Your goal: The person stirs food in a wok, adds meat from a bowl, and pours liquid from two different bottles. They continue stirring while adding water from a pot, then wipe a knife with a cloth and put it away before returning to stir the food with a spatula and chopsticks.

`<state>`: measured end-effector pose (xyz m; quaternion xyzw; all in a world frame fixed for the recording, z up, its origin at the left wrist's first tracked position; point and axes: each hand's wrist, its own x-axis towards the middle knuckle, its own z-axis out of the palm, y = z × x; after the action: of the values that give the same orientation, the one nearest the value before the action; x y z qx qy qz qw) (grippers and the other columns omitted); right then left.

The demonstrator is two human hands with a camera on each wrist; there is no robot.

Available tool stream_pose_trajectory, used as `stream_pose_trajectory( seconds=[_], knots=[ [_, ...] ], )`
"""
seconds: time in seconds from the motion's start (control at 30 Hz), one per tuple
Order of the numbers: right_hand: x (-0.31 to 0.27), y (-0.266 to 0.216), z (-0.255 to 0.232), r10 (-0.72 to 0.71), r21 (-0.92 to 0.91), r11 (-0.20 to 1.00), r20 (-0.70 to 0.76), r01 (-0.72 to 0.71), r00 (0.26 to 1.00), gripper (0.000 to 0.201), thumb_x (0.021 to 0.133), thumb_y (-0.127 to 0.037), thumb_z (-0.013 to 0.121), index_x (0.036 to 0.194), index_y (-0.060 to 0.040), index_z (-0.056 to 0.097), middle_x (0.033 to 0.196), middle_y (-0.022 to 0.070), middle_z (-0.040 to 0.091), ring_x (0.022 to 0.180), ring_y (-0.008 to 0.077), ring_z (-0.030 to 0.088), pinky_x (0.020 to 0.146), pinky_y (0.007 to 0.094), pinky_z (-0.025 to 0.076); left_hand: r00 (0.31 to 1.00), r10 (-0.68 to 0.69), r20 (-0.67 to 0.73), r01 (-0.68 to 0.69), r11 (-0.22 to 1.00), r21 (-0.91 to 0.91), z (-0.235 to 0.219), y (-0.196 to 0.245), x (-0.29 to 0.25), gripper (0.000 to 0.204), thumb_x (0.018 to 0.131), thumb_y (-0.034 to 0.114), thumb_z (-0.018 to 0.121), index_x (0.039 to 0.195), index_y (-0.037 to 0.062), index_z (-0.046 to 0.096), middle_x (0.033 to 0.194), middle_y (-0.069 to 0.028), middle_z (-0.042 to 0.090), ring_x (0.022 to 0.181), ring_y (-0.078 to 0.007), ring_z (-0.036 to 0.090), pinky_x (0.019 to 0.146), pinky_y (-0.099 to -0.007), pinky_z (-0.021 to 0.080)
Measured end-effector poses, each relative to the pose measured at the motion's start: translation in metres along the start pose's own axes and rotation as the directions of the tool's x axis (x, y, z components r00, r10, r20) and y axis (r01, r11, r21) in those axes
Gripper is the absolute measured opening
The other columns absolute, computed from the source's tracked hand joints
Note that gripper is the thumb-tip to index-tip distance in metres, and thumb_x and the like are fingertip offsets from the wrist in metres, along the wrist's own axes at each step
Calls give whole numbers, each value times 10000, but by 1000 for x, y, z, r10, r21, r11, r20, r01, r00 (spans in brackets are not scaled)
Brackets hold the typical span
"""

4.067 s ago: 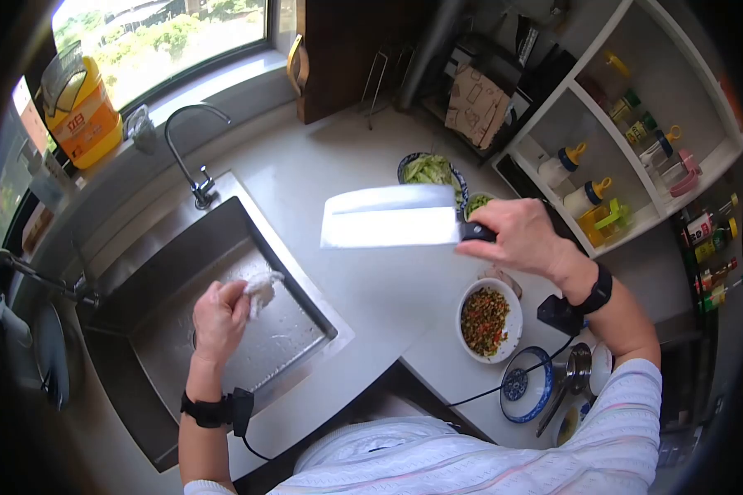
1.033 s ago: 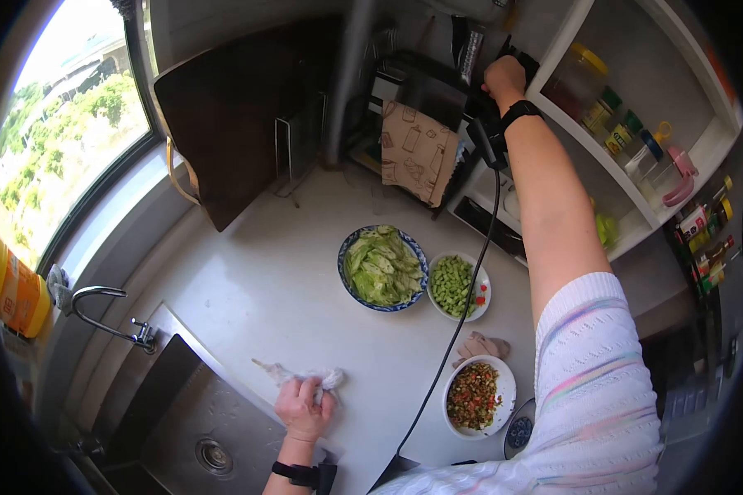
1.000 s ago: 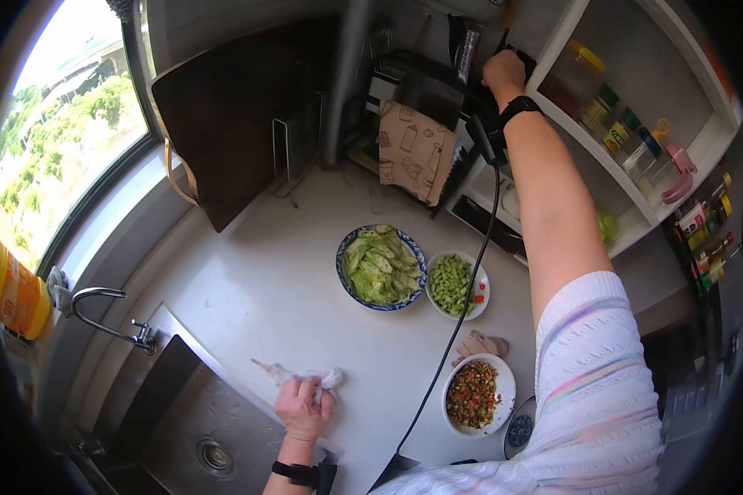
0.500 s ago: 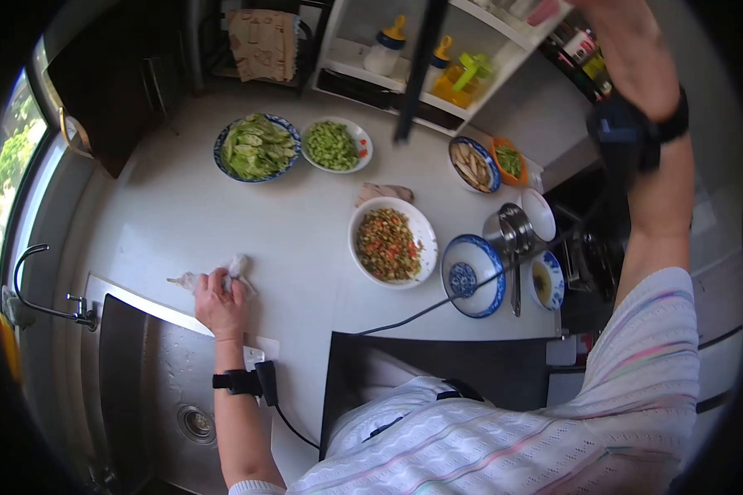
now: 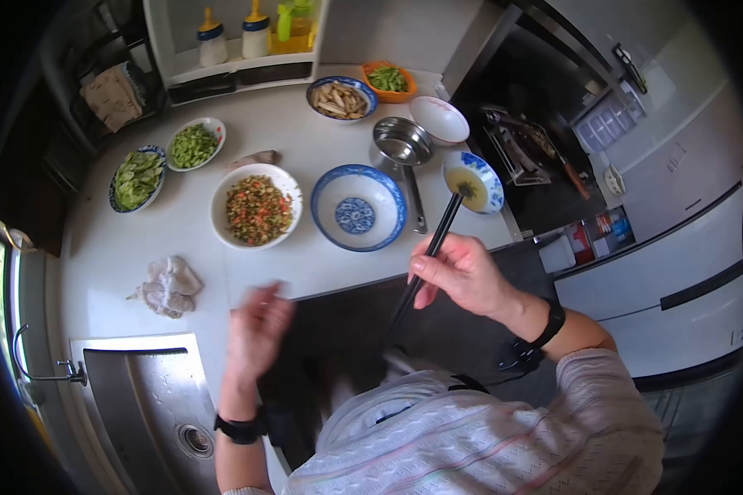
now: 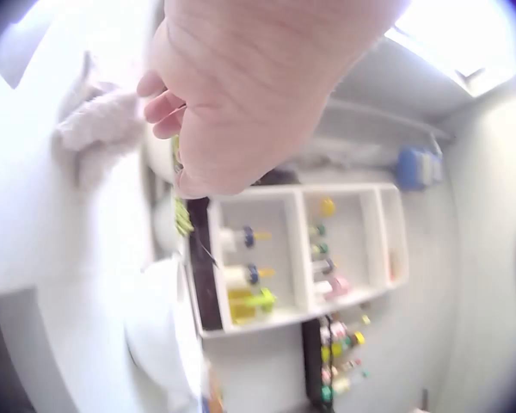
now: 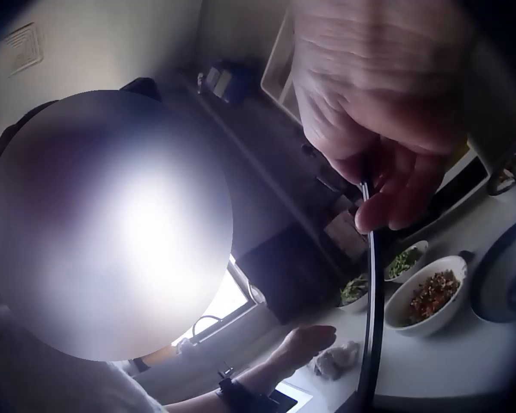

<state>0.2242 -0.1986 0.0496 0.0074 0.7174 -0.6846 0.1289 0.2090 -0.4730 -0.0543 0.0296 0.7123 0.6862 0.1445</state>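
Black chopsticks (image 5: pixel 442 235) are pinched in the right hand (image 5: pixel 470 279), slanting from over the countertop's front edge up to a bowl of yellowish liquid (image 5: pixel 485 183); whether they touch it I cannot tell. The right wrist view shows the chopsticks (image 7: pixel 373 301) under the curled fingers of the right hand (image 7: pixel 383 95). Blurred and holding nothing, the left hand (image 5: pixel 258 330) hovers by the counter edge, its fingers loosely bent; it also shows in the left wrist view (image 6: pixel 249 86). The crumpled whitish cloth (image 5: pixel 169 286) lies on the counter, apart from the left hand.
On the counter (image 5: pixel 297 276) stand a bowl of chopped red-green mix (image 5: pixel 258 206), an empty blue-rimmed bowl (image 5: pixel 358 208), a steel pot (image 5: pixel 402 142), a white bowl (image 5: pixel 440 120) and several dishes of cut vegetables. The sink (image 5: pixel 161 404) is left, the stove (image 5: pixel 528 153) right.
The view has swung right. My left hand has let go of the cloth and lifted off it. My right hand has come down from the upper right, and chopsticks now show in it.
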Motion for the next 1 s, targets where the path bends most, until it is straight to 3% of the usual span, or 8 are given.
stream_pose_trajectory(
  seconds=[0.17, 0.23, 0.3, 0.4, 0.47, 0.7, 0.93, 1.0],
  knots=[
    [-37, 41, -80, -9, 125, 992, -159, 29, 987, 151, 890, -150, 519, 931, -5, 519, 776, 52, 561, 557, 145, 608, 482, 211, 497, 681, -200, 704, 442, 880, -177, 153, 12, -19, 265, 911, 238, 494, 1066, 29, 543, 681, 9, 515, 571, -54, 460, 530, -170, 394],
    [-59, 53, -122, 48, 195, 981, -243, 1, 969, 172, 875, -178, 551, 885, -6, 543, 726, 43, 570, 534, 124, 594, 458, 210, 473, 692, -160, 704, 381, 909, -168, 193, 3, -11, 242, 927, 241, 459, 1011, 32, 548, 608, 29, 449, 504, -46, 383, 462, -175, 322],
    [-89, 65, -175, 143, -317, 926, -211, -206, 967, 213, 849, -221, 595, 820, -12, 567, 650, 28, 572, 506, 91, 570, 434, 216, 442, 678, -230, 698, 408, 908, -98, 237, 1, -2, 250, 916, 259, 482, 955, 22, 553, 586, 23, 444, 479, -39, 347, 418, -189, 261],
    [-147, 70, -216, -335, -829, 547, -92, 114, 938, 125, 754, -170, 651, 815, -90, 577, 703, 47, 535, 587, 182, 567, 505, 286, 463, 562, -317, 764, 407, 910, 78, 319, 10, 6, 213, 920, 221, 463, 920, 29, 558, 576, 21, 436, 473, -41, 360, 410, -188, 276],
    [-174, 61, -234, -309, -935, 308, 79, 178, 948, 143, 710, -121, 628, 830, -104, 552, 818, 50, 460, 744, 207, 549, 578, 306, 482, 410, -364, 836, 375, 903, 209, 375, 19, 8, 193, 915, 201, 463, 924, 31, 553, 578, 21, 433, 473, -44, 366, 409, -192, 293],
    [-201, 55, -317, -173, -975, 133, 155, 179, 973, 90, 695, -131, 588, 753, -72, 551, 812, 63, 456, 787, 206, 532, 618, 308, 488, 198, -374, 906, 389, 879, 277, 476, 52, 45, 219, 919, 220, 463, 936, 19, 548, 594, 17, 440, 476, -46, 370, 412, -185, 306],
    [-183, -3, -419, -213, -985, -170, 68, 31, 975, 110, 732, -167, 562, 725, -57, 565, 775, 76, 474, 753, 221, 539, 630, 315, 487, 205, -21, 979, 537, 839, -95, 509, 84, 118, 513, 916, 407, 422, 1178, -31, 468, 603, -20, 469, 490, -81, 428, 455, -216, 374],
    [-187, -39, -470, -468, -988, 141, -124, -65, 875, 142, 686, -2, 572, 814, -51, 611, 813, 82, 542, 746, 223, 573, 635, 307, 476, 262, 12, 965, 510, 847, -149, 505, 86, 145, 495, 918, 403, 419, 1155, -25, 495, 642, -32, 518, 538, -87, 471, 486, -220, 394]
  ],
)
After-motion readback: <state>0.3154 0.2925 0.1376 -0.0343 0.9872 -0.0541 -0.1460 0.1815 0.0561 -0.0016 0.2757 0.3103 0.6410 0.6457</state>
